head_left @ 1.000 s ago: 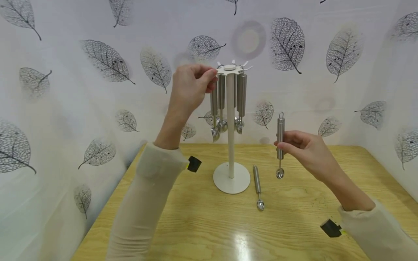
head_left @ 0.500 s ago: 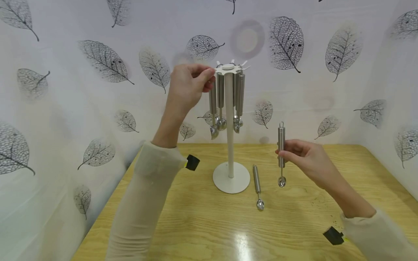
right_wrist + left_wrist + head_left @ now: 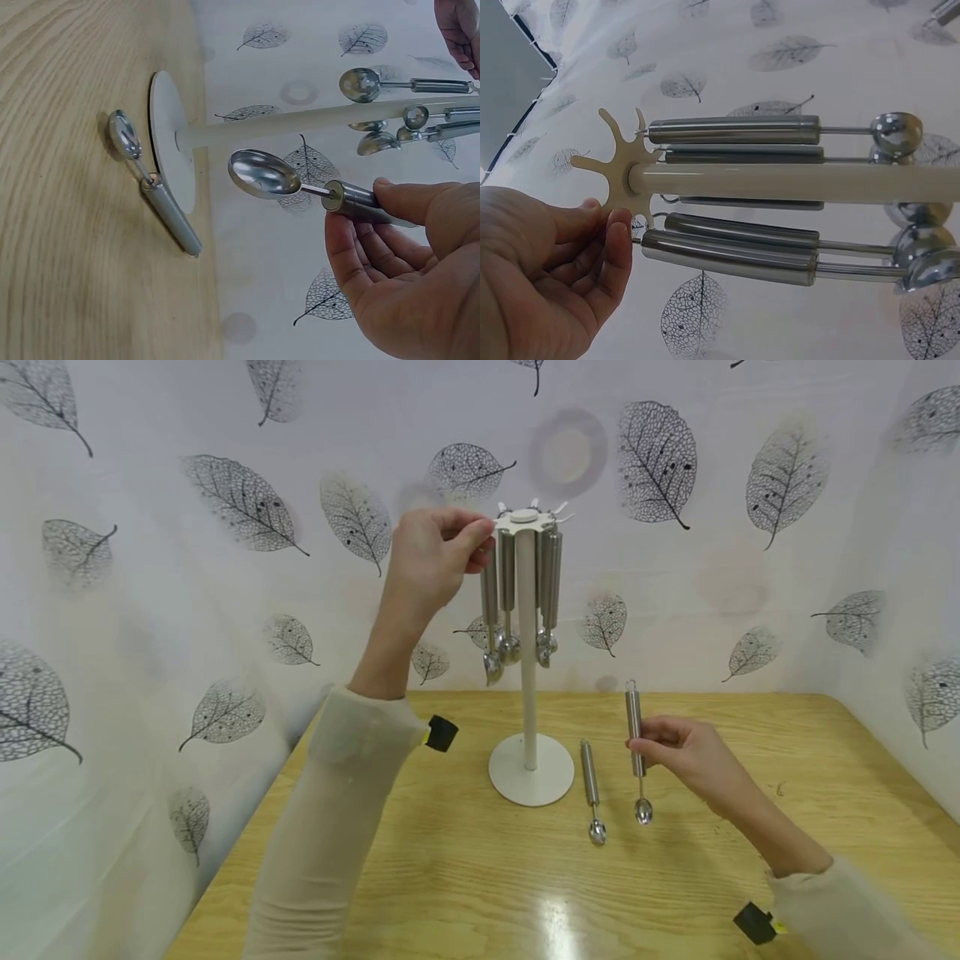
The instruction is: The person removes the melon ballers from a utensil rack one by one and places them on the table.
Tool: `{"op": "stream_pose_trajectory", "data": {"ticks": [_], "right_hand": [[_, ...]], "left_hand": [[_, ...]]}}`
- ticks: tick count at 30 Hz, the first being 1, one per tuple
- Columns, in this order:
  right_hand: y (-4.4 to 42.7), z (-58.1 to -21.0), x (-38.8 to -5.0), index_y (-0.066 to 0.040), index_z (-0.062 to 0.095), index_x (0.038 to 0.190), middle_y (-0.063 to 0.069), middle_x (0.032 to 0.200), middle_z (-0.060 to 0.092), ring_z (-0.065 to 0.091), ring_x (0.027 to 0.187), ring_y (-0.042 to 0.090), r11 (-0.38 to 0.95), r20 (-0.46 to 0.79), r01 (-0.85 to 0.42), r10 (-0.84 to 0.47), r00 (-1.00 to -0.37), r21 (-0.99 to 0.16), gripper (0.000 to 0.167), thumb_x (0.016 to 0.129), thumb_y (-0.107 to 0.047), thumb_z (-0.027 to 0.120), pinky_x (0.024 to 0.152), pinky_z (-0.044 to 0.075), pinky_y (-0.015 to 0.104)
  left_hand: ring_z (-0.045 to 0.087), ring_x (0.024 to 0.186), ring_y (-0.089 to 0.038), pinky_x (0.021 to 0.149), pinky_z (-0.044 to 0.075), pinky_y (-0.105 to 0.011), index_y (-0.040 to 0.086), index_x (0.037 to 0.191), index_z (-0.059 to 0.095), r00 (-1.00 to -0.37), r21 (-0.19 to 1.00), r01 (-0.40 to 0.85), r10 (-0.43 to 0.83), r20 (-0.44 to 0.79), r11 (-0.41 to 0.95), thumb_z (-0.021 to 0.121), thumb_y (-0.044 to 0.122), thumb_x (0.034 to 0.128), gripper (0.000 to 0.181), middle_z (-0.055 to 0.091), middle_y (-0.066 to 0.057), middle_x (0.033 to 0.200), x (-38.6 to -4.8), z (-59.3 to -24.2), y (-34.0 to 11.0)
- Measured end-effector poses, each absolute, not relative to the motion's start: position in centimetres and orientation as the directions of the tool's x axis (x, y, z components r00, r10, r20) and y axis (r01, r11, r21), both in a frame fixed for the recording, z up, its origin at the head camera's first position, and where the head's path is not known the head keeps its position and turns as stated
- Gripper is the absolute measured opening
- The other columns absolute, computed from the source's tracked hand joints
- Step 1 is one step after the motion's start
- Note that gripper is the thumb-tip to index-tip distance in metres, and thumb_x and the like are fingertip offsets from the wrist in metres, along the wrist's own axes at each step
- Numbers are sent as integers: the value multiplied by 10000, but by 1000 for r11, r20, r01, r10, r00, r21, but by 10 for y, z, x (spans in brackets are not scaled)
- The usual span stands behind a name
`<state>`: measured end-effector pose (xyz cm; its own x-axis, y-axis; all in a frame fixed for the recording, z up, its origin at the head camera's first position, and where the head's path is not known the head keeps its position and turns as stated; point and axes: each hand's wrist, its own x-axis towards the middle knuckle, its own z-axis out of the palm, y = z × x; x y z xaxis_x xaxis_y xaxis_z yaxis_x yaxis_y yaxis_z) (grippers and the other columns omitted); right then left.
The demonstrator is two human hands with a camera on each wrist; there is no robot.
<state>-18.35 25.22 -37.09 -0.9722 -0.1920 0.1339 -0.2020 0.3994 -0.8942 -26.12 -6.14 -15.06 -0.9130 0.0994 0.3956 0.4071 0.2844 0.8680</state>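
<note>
Left hand (image 3: 442, 552): pinching slim white round-based stand (image 3: 529, 710) at its star-shaped top.
Stand: upright, inward of yellow wood-grain tabletop's (image 3: 450, 860) far edge, hung with silvery metal scoops (image 3: 507, 572).
Lying silvery metal spoon (image 3: 590, 777): on tabletop, right of stand.
Right hand (image 3: 693, 760): gripping similar silvery spoon (image 3: 634, 718) by handle, off tabletop.
Risk: perhaps tipping stand, from sideways pull; perhaps clattering spoons together, from lowering leftward.

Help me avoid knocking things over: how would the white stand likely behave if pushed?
The white stand may be apt to tip if pushed near its top, since metal-looking utensils hang high on a slender post. Pushed low, it might slide, given its flat round base. The utensils would probably swing, since they hang from that top.
</note>
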Motion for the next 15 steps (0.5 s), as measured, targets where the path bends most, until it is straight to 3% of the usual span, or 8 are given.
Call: {"op": "stream_pose_trajectory", "data": {"ticks": [8, 15], "right_hand": [[249, -397, -193, 132, 603, 1293, 168, 1035, 740, 720, 861, 221, 400, -10, -61, -171, -985, -915, 433, 1023, -197, 683, 932, 588, 388], [243, -417, -199, 187, 583, 1272, 225, 1051, 726, 711, 825, 231, 362, -78, 15, -161, -984, -932, 429, 1010, -137, 686, 811, 618, 313]], "left_hand": [[712, 873, -219, 817, 632, -268, -36, 1146, 739, -904, 854, 426, 114, 411, 300, 651, 156, 1030, 241, 735, -177, 1026, -262, -151, -62], [700, 842, -186, 801, 626, -247, -20, 1137, 743, -909, 849, 417, 125, 398, 326, 657, 169, 1025, 235, 738, -152, 1015, -265, -150, -64]]}}
